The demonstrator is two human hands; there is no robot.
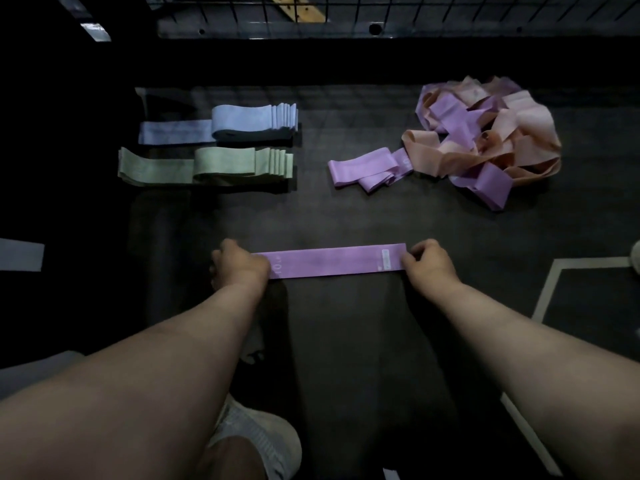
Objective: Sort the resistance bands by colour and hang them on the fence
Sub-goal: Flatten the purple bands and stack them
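A purple resistance band lies flat and stretched out on the dark floor in front of me. My left hand grips its left end and my right hand pinches its right end. Further back on the left sit a neat stack of blue bands and, just in front of it, a stack of green bands. To the right lies a small bunch of purple bands, next to a tangled heap of purple and peach bands. The black wire fence runs along the top.
My white shoe is on the floor near the bottom centre. White floor lines mark the right side. A pale strip lies at the far left edge. Another pale shoe peeks in at the right edge.
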